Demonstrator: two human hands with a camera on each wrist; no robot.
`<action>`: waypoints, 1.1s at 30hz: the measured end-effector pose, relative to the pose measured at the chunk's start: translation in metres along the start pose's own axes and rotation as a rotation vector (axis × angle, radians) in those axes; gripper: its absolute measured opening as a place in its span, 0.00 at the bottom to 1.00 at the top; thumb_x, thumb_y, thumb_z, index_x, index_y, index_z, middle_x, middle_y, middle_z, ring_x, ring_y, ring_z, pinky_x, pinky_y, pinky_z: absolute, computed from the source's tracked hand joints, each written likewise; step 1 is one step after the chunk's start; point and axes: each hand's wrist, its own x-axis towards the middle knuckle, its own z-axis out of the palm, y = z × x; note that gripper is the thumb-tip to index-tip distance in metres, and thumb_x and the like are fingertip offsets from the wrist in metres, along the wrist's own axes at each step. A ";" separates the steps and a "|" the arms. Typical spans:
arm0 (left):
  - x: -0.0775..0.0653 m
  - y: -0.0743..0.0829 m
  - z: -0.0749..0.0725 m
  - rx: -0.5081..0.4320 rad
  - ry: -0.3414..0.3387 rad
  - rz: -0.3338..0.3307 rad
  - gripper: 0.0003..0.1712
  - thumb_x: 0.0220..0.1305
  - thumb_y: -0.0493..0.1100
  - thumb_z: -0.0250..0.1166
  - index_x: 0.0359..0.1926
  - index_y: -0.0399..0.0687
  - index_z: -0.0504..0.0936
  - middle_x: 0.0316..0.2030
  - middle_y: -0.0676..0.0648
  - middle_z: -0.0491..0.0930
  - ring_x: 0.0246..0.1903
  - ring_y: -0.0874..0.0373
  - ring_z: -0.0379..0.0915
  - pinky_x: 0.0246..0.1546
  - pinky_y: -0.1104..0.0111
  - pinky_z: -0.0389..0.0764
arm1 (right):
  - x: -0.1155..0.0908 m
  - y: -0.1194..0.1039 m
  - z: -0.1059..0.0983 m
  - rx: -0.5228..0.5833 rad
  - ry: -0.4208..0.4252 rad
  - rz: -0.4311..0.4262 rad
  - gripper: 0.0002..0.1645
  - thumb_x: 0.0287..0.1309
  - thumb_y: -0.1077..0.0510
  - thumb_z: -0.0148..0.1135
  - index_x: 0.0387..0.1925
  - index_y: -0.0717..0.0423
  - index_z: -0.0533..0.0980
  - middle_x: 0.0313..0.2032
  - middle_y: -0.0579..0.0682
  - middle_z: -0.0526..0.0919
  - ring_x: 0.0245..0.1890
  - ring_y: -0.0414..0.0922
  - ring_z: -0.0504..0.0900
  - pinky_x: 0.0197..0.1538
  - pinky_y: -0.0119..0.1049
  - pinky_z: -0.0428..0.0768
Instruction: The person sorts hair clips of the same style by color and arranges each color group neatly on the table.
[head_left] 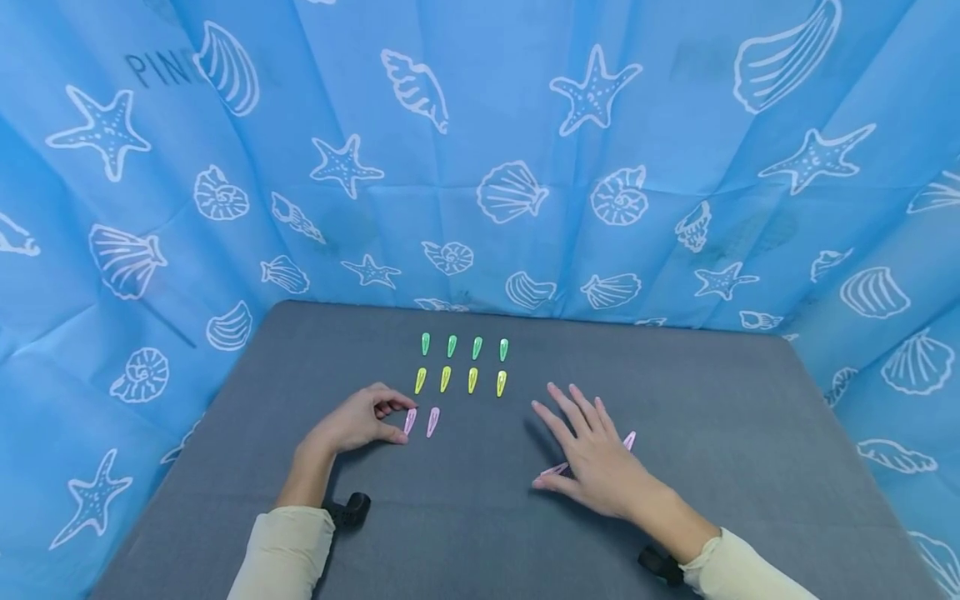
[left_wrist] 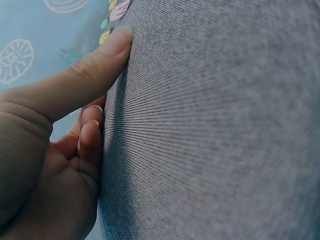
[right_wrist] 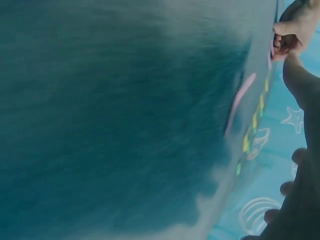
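Observation:
My left hand (head_left: 363, 421) pinches a pink snap hair clip (head_left: 410, 421) lengthwise on the grey table, index finger at its far end and thumb at its near end. Just right of it lies a second pink clip (head_left: 433, 422). In the left wrist view the thumb (left_wrist: 112, 45) reaches along the cloth. My right hand (head_left: 600, 462) is spread with straight fingers over the table. Near its thumb lies a pink clip (head_left: 555, 470), partly covered, and beyond the hand another pink clip (head_left: 629, 440) shows. The right wrist view has one pink clip (right_wrist: 241, 102) on the cloth.
Behind the pink clips run a row of yellow clips (head_left: 472, 380) and, farther back, a row of green clips (head_left: 477, 348). The grey table (head_left: 712, 400) ends at a blue curtain (head_left: 450, 150) printed with white shells and starfish.

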 end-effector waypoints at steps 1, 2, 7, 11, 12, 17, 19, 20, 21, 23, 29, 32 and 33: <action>0.000 0.000 0.000 -0.002 0.000 -0.002 0.23 0.51 0.47 0.81 0.51 0.63 0.88 0.44 0.49 0.75 0.44 0.54 0.67 0.45 0.62 0.70 | -0.003 0.002 0.000 0.012 -0.009 -0.008 0.61 0.55 0.28 0.69 0.81 0.45 0.52 0.82 0.55 0.47 0.79 0.65 0.51 0.73 0.71 0.55; 0.001 0.000 0.001 -0.003 -0.001 -0.002 0.23 0.51 0.47 0.81 0.51 0.63 0.88 0.44 0.49 0.75 0.44 0.54 0.67 0.45 0.62 0.70 | -0.005 0.004 0.000 0.025 -0.019 -0.015 0.61 0.54 0.29 0.70 0.81 0.44 0.53 0.81 0.55 0.48 0.79 0.65 0.52 0.72 0.71 0.57; 0.001 0.000 0.002 -0.007 0.005 0.001 0.23 0.50 0.47 0.82 0.50 0.63 0.88 0.43 0.49 0.75 0.43 0.55 0.67 0.45 0.62 0.69 | -0.009 0.007 0.002 0.082 -0.060 -0.042 0.56 0.55 0.34 0.72 0.79 0.44 0.58 0.77 0.55 0.59 0.72 0.60 0.64 0.66 0.64 0.68; 0.000 0.001 0.003 -0.002 0.009 0.013 0.23 0.51 0.47 0.82 0.50 0.62 0.88 0.44 0.49 0.75 0.43 0.55 0.67 0.45 0.62 0.70 | -0.009 0.006 0.004 0.135 -0.039 -0.087 0.44 0.58 0.44 0.74 0.73 0.44 0.68 0.68 0.54 0.69 0.59 0.51 0.72 0.58 0.53 0.75; 0.000 0.001 0.003 0.002 0.010 0.013 0.23 0.51 0.47 0.82 0.50 0.62 0.88 0.44 0.49 0.75 0.43 0.55 0.67 0.45 0.63 0.70 | -0.008 0.006 0.004 0.146 -0.032 -0.101 0.40 0.59 0.47 0.74 0.71 0.44 0.70 0.65 0.53 0.71 0.57 0.49 0.73 0.56 0.51 0.77; -0.001 0.002 0.001 0.009 0.008 0.009 0.24 0.51 0.48 0.82 0.51 0.62 0.87 0.45 0.50 0.75 0.44 0.55 0.68 0.46 0.62 0.70 | -0.009 0.005 0.006 0.211 -0.012 -0.154 0.21 0.61 0.60 0.72 0.55 0.45 0.82 0.51 0.44 0.75 0.47 0.40 0.73 0.48 0.38 0.78; 0.000 0.001 0.001 0.006 0.006 0.010 0.24 0.51 0.48 0.82 0.51 0.62 0.87 0.45 0.50 0.75 0.44 0.55 0.68 0.46 0.62 0.70 | -0.009 0.005 0.008 0.255 -0.004 -0.179 0.14 0.61 0.63 0.70 0.48 0.46 0.83 0.46 0.43 0.76 0.43 0.37 0.75 0.46 0.34 0.78; 0.000 0.001 0.001 0.004 0.006 0.011 0.24 0.51 0.48 0.82 0.51 0.62 0.87 0.45 0.50 0.75 0.44 0.55 0.67 0.46 0.62 0.70 | -0.010 0.005 0.009 0.273 0.000 -0.187 0.13 0.61 0.64 0.70 0.44 0.46 0.82 0.44 0.42 0.75 0.41 0.36 0.76 0.44 0.33 0.78; 0.000 0.001 0.001 0.002 0.008 0.013 0.24 0.51 0.47 0.82 0.51 0.62 0.87 0.44 0.50 0.75 0.44 0.54 0.67 0.46 0.62 0.70 | -0.010 0.004 0.009 0.294 0.003 -0.193 0.11 0.62 0.65 0.69 0.42 0.46 0.82 0.42 0.42 0.75 0.39 0.34 0.76 0.43 0.31 0.79; 0.000 0.000 0.000 -0.002 0.015 0.013 0.24 0.51 0.47 0.82 0.51 0.62 0.88 0.44 0.50 0.75 0.44 0.54 0.67 0.46 0.62 0.70 | -0.009 0.002 0.011 0.320 0.009 -0.201 0.10 0.63 0.65 0.68 0.38 0.46 0.80 0.39 0.41 0.75 0.37 0.32 0.76 0.41 0.29 0.79; 0.001 -0.001 0.000 -0.003 0.013 0.015 0.23 0.51 0.48 0.82 0.50 0.62 0.88 0.44 0.50 0.75 0.44 0.55 0.67 0.45 0.62 0.70 | -0.011 -0.002 0.011 0.375 -0.025 -0.178 0.09 0.65 0.64 0.66 0.38 0.46 0.77 0.34 0.38 0.76 0.33 0.28 0.73 0.37 0.25 0.77; 0.000 0.000 0.000 -0.002 0.008 0.014 0.23 0.51 0.48 0.81 0.50 0.62 0.88 0.44 0.50 0.75 0.44 0.55 0.67 0.45 0.63 0.70 | -0.011 -0.003 0.010 0.430 -0.045 -0.182 0.09 0.67 0.64 0.64 0.43 0.47 0.79 0.34 0.39 0.79 0.33 0.29 0.74 0.38 0.25 0.77; 0.000 0.001 0.000 -0.004 0.008 0.014 0.23 0.51 0.47 0.82 0.50 0.62 0.88 0.44 0.50 0.75 0.44 0.55 0.67 0.45 0.63 0.70 | -0.010 -0.004 0.010 0.443 -0.043 -0.186 0.09 0.67 0.64 0.64 0.43 0.47 0.80 0.35 0.39 0.80 0.33 0.29 0.74 0.38 0.26 0.78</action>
